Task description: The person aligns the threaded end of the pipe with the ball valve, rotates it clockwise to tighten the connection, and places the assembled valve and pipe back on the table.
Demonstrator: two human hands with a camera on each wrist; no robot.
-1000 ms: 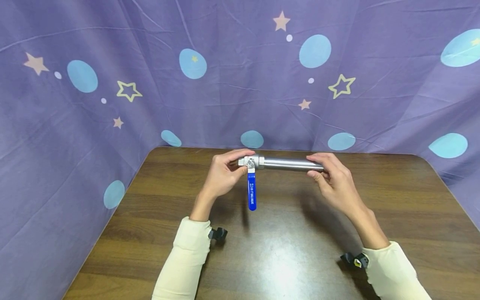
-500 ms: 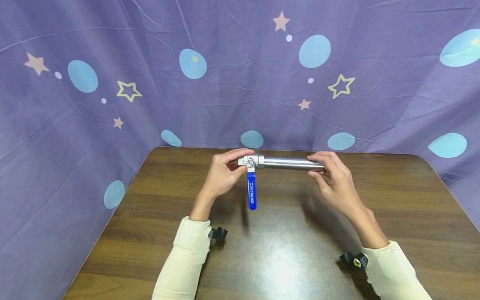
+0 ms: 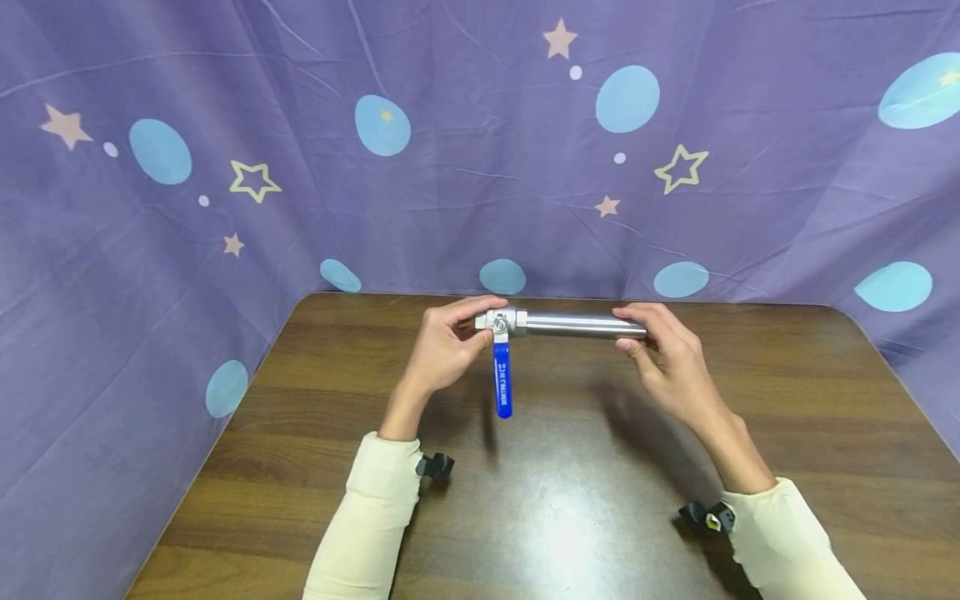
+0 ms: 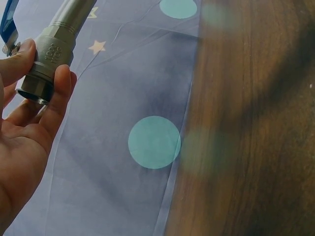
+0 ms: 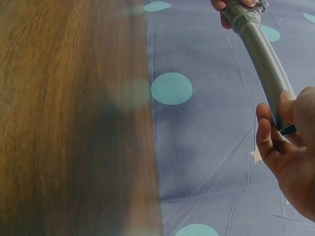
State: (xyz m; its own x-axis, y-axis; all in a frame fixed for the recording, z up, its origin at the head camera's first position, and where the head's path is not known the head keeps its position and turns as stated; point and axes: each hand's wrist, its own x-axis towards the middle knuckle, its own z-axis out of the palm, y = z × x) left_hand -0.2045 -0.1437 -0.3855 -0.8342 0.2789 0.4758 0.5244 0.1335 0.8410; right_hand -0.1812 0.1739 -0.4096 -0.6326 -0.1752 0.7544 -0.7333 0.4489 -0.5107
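A metal ball valve [image 3: 498, 322] with a blue lever handle [image 3: 503, 382] is joined to the left end of a shiny steel pipe [image 3: 570, 324]. Both are held level above the table, and the lever points toward the person. My left hand [image 3: 444, 350] pinches the valve body between thumb and fingers. In the left wrist view, the valve's free open end [image 4: 35, 92] shows between the fingers. At the other end, my right hand [image 3: 678, 367] grips the pipe; the right wrist view shows the thumb [image 5: 287, 105] on one side and fingers on the opposite side.
A brown wood-grain table [image 3: 525, 500] lies below, with shadows of the hands and lever on it. Purple cloth [image 3: 465, 225] with stars and blue ovals hangs behind and along the sides. Black devices [image 3: 437, 467] sit at both cuffs.
Both hands keep the same hold on the valve and pipe. Only the head view has shifted very slightly.
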